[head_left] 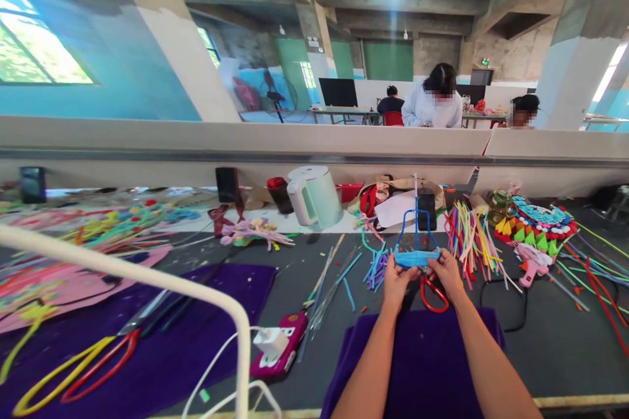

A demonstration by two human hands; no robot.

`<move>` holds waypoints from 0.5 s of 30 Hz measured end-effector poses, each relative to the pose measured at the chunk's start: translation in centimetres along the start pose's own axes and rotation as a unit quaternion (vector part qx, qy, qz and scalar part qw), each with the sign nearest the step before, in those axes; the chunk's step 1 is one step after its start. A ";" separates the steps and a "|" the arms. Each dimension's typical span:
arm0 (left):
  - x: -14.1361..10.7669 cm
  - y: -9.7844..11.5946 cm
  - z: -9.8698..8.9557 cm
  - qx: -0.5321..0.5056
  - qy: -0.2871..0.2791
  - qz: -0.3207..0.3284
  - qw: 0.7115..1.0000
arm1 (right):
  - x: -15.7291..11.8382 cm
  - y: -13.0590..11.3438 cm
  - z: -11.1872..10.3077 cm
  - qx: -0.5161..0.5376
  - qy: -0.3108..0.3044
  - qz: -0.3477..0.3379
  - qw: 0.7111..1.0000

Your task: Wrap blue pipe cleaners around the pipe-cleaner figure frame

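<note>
A blue pipe-cleaner craft (417, 257), with a thick boat-like base and a thin upright frame, is held level over the table. My left hand (399, 283) pinches its base from the left. My right hand (446, 270) grips the same base from the right, fingers closed. Just under my hands lies a tool with a red loop handle (434, 296); its other end is hidden. Folded dark purple cloth (422, 353) spreads beneath my forearms. Loose blue pipe cleaners (378, 268) lie left of my hands, and a bundle of multicoloured ones (472, 236) stands to the right.
A pink glue gun (531, 268) and a colourful craft piece (540, 222) sit at right. Large scissors (122, 337), a magenta power strip (282, 347) and a white curved tube (196, 281) occupy the left. A kettle (319, 200) stands by the partition (295, 143); people work beyond it.
</note>
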State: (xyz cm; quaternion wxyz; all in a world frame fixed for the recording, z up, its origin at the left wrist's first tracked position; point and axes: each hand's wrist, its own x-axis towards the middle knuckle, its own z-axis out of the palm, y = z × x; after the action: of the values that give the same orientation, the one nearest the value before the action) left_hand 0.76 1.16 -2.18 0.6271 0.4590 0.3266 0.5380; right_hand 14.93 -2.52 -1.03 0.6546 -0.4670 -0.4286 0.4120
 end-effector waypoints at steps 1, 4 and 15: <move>0.0 0.0 0.0 -0.001 0.000 -0.001 1.000 | 0.0 -0.1 0.0 -0.004 0.002 0.000 1.000; 0.1 -0.1 -0.1 -0.004 -0.006 -0.002 1.000 | 0.1 0.0 0.1 -0.006 0.003 -0.005 1.000; 0.2 -0.1 -0.4 0.000 0.014 -0.003 1.000 | -0.1 0.4 0.4 0.032 -0.017 0.001 0.999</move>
State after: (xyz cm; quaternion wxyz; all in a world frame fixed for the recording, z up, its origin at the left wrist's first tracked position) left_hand 0.49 1.46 -2.39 0.6242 0.4503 0.3364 0.5426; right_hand 14.49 -2.39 -1.39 0.6615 -0.4395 -0.4256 0.4338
